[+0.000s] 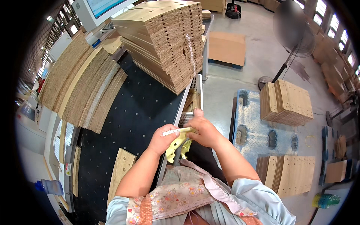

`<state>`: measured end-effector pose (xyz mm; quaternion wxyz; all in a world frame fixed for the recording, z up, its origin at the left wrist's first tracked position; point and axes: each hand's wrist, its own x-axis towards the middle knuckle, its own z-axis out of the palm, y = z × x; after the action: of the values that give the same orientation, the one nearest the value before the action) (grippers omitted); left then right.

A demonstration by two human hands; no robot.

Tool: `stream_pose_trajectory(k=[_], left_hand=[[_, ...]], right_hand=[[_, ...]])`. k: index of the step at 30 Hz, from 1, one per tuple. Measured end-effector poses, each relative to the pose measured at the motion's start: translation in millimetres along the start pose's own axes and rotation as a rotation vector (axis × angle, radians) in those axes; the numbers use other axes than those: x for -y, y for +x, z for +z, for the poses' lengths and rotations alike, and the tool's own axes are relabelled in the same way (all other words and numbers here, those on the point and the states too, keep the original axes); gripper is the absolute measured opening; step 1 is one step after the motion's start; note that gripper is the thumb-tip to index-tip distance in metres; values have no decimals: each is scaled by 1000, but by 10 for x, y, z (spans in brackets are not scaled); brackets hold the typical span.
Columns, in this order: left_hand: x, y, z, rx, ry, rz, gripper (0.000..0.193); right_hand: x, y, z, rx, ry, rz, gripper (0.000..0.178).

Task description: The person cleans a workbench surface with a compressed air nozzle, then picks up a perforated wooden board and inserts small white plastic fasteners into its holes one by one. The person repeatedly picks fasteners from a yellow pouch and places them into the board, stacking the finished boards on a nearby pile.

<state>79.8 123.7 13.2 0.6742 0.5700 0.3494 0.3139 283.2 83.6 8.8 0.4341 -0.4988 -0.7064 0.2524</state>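
In front of my apron, both hands are closed on a thin yellow strip (175,147) with dark spots and a whitish upper edge. Its kind is unclear; it looks like label or tape backing. My left hand (161,140) pinches the pale end between thumb and fingers. At the other end, my right hand (204,132) grips it with bent fingers. The strip hangs down from between the hands, and a curled glossy yellow piece (185,149) shows just below my right hand; whether the two are joined cannot be seen.
A black dotted tabletop (138,101) lies to my left, bearing a tall stack of drilled boards (168,41), more stacked panels (90,86) and one loose board (120,170). Beside its edge is a white crate (198,93). A blue pallet (245,112) with board stacks and a fan (294,33) are right.
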Motion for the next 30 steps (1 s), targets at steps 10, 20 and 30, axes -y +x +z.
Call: stream_pose_trajectory(k=[10,20,30], left_hand=[[-340,-581,65,-222,-87,147,14],[-459,-805,94,-386,324,295,10],[-651,-846,326,-515,691,571,5]], right_hand=[[493,-31,-63,136,198,233,8],[886,25,-81,-27,-115,-108,26],[1188,21,122,-262,-179,-439,32]])
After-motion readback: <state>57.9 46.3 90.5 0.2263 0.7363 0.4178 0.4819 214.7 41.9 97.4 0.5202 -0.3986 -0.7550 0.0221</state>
